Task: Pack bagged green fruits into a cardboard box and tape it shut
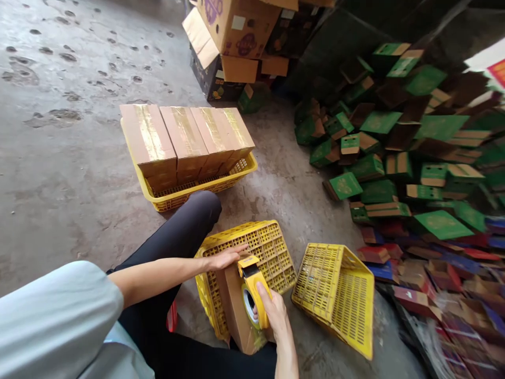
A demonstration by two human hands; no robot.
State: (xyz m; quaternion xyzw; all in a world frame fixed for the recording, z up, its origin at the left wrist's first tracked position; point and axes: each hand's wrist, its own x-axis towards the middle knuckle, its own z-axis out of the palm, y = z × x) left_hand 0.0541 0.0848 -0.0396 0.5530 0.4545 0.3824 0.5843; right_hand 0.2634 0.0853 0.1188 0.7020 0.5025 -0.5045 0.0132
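A yellow tape dispenser with a roll of tape is gripped in my right hand. It rests against a brown cardboard box, which lies on an upturned yellow plastic crate between my legs. At the far end of this box lies my left hand, fingers stretched out flat, close to the dispenser's head. A strip of tape shows at the box's near end, partly hidden by the dispenser and my right hand.
Several taped boxes stand in a yellow basket beyond my knee. Another yellow crate lies tipped on the floor to the right. Large cartons are stacked at the back, and green boxes are heaped at right.
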